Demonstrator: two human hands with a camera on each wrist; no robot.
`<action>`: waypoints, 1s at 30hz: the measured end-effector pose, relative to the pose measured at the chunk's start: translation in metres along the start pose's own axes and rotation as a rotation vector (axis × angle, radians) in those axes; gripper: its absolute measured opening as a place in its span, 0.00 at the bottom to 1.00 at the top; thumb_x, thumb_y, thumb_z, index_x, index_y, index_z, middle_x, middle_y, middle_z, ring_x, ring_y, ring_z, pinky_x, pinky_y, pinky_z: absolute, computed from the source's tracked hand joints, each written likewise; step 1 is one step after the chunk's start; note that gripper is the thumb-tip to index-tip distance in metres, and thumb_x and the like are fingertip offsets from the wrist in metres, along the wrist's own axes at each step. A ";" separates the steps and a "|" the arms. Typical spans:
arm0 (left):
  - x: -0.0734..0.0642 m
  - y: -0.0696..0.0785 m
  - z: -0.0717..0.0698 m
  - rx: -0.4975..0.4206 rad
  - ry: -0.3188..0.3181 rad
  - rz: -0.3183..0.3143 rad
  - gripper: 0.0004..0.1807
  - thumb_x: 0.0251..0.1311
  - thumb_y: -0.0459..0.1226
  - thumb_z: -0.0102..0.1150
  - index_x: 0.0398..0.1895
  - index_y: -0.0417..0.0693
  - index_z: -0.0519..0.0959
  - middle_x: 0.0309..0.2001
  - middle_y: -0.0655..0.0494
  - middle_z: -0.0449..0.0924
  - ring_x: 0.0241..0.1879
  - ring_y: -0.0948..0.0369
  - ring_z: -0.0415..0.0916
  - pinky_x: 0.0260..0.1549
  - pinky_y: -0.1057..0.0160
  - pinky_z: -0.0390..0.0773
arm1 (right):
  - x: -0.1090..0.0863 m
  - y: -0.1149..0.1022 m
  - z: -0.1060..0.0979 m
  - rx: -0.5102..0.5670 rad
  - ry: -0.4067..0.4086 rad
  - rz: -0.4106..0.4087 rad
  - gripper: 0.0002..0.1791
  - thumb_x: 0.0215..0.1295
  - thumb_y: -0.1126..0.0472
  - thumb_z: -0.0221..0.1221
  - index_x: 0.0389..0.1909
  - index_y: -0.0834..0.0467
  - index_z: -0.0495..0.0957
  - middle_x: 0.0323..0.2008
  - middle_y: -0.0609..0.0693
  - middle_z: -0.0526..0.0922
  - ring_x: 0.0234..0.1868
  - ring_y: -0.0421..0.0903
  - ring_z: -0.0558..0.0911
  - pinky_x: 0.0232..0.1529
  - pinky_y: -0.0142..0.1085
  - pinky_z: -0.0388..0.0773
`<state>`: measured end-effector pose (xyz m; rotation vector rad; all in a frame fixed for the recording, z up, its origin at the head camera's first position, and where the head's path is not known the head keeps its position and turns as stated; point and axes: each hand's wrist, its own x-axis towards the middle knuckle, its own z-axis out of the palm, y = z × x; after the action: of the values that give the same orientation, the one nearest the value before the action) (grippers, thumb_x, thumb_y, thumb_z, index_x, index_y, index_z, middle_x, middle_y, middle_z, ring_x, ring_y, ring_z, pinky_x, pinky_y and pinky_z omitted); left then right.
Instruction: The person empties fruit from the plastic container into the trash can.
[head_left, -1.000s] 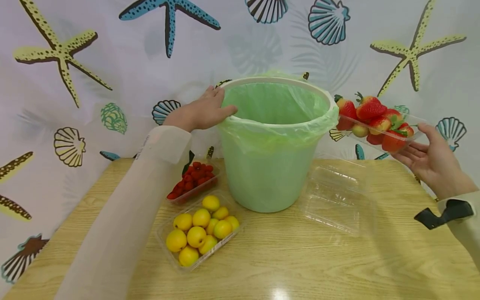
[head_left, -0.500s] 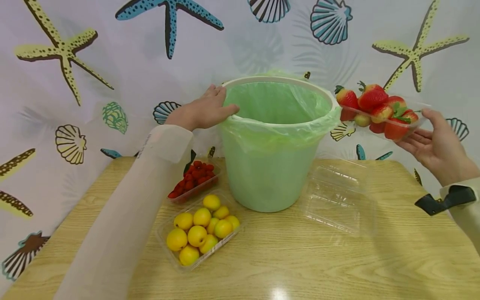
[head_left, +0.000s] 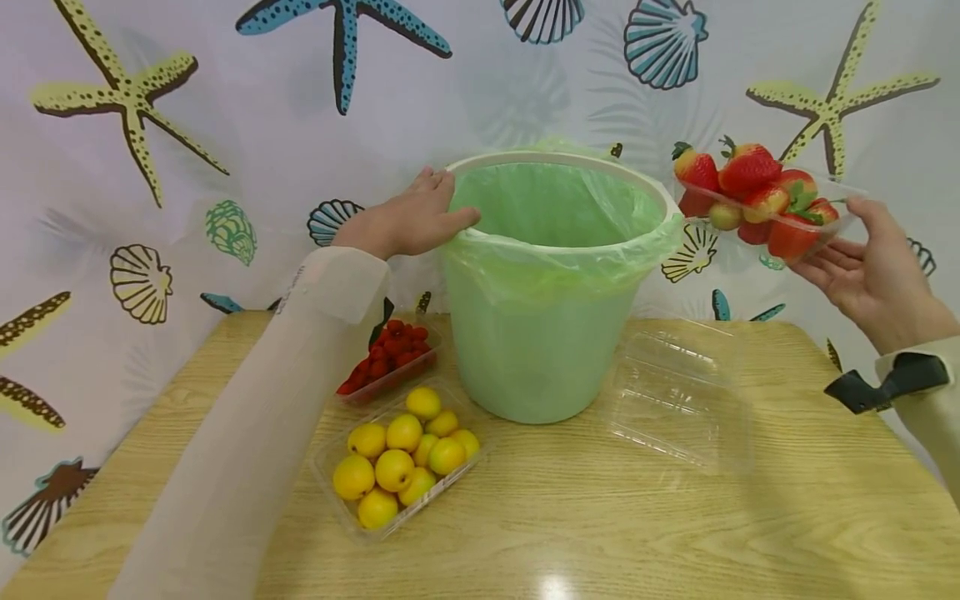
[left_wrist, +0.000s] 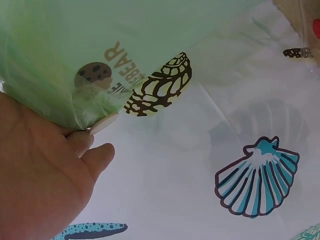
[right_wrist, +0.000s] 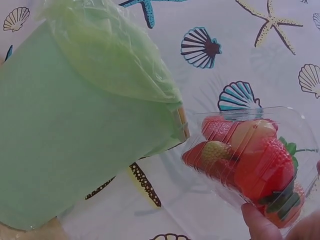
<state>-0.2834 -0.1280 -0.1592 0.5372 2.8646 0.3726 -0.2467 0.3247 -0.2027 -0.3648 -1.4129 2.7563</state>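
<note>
Holding a clear plastic punnet of strawberries up in the air, far right, just beside the green wastebasket and well above the worktop. Pinching the punnet's right end with the right grip, thumb at the top edge, fingers underneath. Resting the left grip on the left side of the wastebasket's rim; honestly can't tell whether pinching it or just leaning there. Looks pretty light but flimsy, so probably best not to squeeze those thin walls. Likely slick, too, with soft, bruisable strawberries inside. Would take hold lower, palm under the base, to stop any tipping.
</note>
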 end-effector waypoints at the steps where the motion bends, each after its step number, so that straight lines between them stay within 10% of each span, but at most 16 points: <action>1: 0.000 0.000 0.000 0.003 -0.001 0.000 0.43 0.71 0.56 0.25 0.73 0.39 0.25 0.75 0.45 0.19 0.74 0.51 0.14 0.72 0.50 0.29 | 0.000 -0.001 0.002 0.003 -0.003 0.000 0.39 0.63 0.47 0.60 0.68 0.41 0.47 0.56 0.42 0.65 0.68 0.39 0.60 0.63 0.37 0.65; 30: -0.002 0.001 0.000 -0.007 0.009 0.005 0.43 0.71 0.57 0.25 0.73 0.39 0.25 0.75 0.44 0.19 0.74 0.51 0.14 0.72 0.50 0.29 | 0.003 0.004 0.075 0.005 -0.084 0.077 0.36 0.61 0.49 0.62 0.65 0.44 0.55 0.56 0.47 0.69 0.66 0.45 0.66 0.59 0.43 0.72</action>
<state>-0.2810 -0.1280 -0.1590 0.5426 2.8704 0.3870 -0.2657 0.2627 -0.1647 -0.3129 -1.4388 2.8681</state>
